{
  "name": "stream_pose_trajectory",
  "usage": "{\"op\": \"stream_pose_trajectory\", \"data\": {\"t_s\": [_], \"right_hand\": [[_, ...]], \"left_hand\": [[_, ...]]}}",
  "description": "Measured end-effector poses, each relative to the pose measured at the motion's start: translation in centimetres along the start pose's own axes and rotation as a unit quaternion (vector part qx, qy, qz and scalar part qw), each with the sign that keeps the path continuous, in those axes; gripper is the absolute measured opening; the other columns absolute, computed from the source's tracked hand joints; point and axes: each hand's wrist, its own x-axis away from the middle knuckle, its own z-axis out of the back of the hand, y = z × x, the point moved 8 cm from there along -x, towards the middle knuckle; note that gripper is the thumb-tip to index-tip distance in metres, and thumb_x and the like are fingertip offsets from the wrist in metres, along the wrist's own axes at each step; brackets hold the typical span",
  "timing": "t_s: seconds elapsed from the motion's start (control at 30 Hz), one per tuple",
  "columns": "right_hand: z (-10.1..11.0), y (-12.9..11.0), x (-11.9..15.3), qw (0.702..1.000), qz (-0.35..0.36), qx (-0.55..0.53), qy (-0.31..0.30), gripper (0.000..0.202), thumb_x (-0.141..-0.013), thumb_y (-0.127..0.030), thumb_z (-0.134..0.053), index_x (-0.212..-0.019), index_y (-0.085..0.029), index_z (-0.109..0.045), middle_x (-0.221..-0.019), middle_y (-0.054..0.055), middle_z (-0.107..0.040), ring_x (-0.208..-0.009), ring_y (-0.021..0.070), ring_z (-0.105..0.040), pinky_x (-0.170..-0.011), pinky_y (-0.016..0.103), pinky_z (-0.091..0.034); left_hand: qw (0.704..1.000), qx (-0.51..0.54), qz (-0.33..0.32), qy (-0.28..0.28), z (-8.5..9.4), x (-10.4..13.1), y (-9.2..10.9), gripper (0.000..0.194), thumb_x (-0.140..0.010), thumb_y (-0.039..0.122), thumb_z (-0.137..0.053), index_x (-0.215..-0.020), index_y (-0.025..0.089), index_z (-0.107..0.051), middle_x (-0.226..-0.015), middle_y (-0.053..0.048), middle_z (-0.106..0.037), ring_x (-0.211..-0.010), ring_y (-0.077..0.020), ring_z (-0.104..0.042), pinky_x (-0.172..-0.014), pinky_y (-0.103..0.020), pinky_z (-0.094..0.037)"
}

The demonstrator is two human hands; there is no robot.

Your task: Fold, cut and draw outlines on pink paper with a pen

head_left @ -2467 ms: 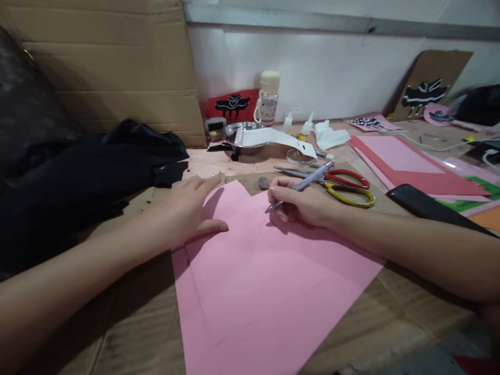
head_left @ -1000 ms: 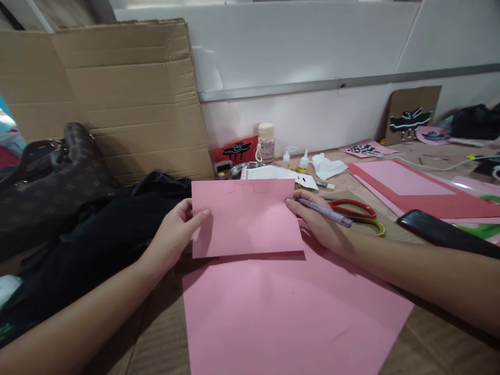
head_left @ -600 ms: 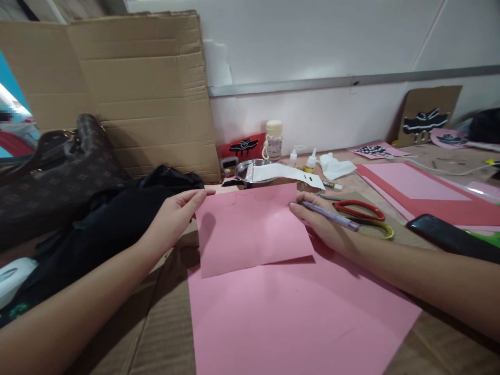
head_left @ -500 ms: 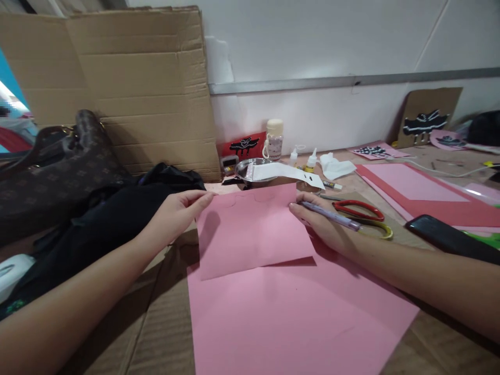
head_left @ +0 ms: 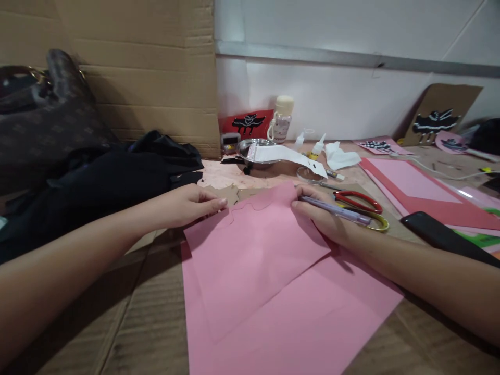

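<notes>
A pink sheet of paper (head_left: 258, 255) with a curvy pencil-like outline near its far edge is held between both hands. My left hand (head_left: 201, 205) pinches its far left edge, thumb on top. At the far right corner my right hand (head_left: 312, 208) grips the sheet and also holds a purple pen (head_left: 339, 211), which points back toward the forearm. Beneath lies a larger pink sheet (head_left: 297, 333), partly covered by the held one. Scissors with red and yellow handles (head_left: 359, 200) rest just beyond my right hand.
Corrugated cardboard (head_left: 133, 323) covers the work surface. A black phone-like object (head_left: 433, 234) lies at right, near red and pink sheets (head_left: 429, 192). Behind are a metal bowl (head_left: 242, 148), glue bottles (head_left: 318, 146) and a tumbler (head_left: 283, 117). Black cloth (head_left: 117, 182) and a handbag (head_left: 47, 125) sit left.
The held sheet has turned, its near edge swinging down and its right side tilting up. My left hand has slid inward along its far edge. The camera view has tipped lower.
</notes>
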Motion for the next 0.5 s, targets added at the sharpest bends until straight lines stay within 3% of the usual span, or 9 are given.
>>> {"op": "stream_pose_trajectory", "data": {"t_s": [0.23,0.33,0.4,0.5], "right_hand": [[0.0,1.4,0.2,1.0,0.015,-0.002,-0.016,0.013,-0.083,-0.033,-0.07,-0.073,-0.028,-0.063,-0.078,0.003,-0.062,-0.076,0.0264,-0.056,-0.069,0.039,-0.044],[0.6,1.8,0.0,0.999,0.015,-0.023,0.019,0.017,-0.087,-0.037,-0.074,-0.077,-0.028,-0.063,-0.078,0.002,-0.061,-0.073,0.0236,-0.054,-0.067,0.037,-0.043],[1.1,1.9,-0.3,0.997,0.013,-0.055,0.048,0.022,-0.097,-0.047,-0.065,-0.084,-0.029,-0.067,-0.074,0.0,-0.054,-0.066,0.0204,-0.046,-0.062,0.035,-0.039],[1.5,1.6,-0.2,0.992,0.038,-0.094,0.07,0.048,-0.109,-0.061,-0.043,-0.096,-0.03,-0.077,-0.066,0.0,-0.045,-0.061,0.0199,-0.037,-0.058,0.036,-0.034]], "left_hand": [[1.0,-0.023,0.0,-0.014,-0.2,-0.1,-0.2,0.04,-0.073,0.065,-0.071,-0.079,0.03,-0.088,-0.08,-0.004,-0.081,-0.07,-0.026,-0.069,-0.059,-0.03,-0.046],[0.999,-0.033,0.001,-0.014,-0.6,0.0,-0.2,0.038,-0.074,0.065,-0.07,-0.08,0.033,-0.088,-0.082,-0.001,-0.083,-0.075,-0.0269,-0.072,-0.062,-0.029,-0.048],[0.999,-0.039,0.002,-0.018,-0.9,0.1,-0.2,0.036,-0.075,0.065,-0.069,-0.077,0.034,-0.088,-0.078,0.0,-0.082,-0.071,-0.0255,-0.071,-0.06,-0.028,-0.046],[0.999,-0.047,-0.004,-0.027,-1.7,0.4,0.0,0.033,-0.075,0.062,-0.069,-0.077,0.035,-0.088,-0.076,0.001,-0.083,-0.067,-0.0239,-0.07,-0.056,-0.027,-0.043]]}}
